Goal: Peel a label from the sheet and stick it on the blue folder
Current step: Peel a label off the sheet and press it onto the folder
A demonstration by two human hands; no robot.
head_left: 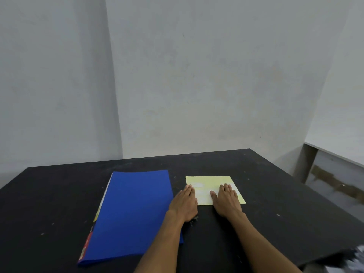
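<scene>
1 blue folder [134,211] | 1 label sheet [208,187] | 2 flat hands: left hand [184,203], right hand [226,200]

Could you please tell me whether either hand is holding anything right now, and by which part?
Nothing is held. The left hand and right hand lie flat, palms down, fingertips resting on the yellow label sheet.

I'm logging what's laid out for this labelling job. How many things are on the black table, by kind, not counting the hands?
Blue folder: 1
Yellow label sheet: 1
Total: 2
Both lie flat on the black table, folder left of the sheet.
</scene>
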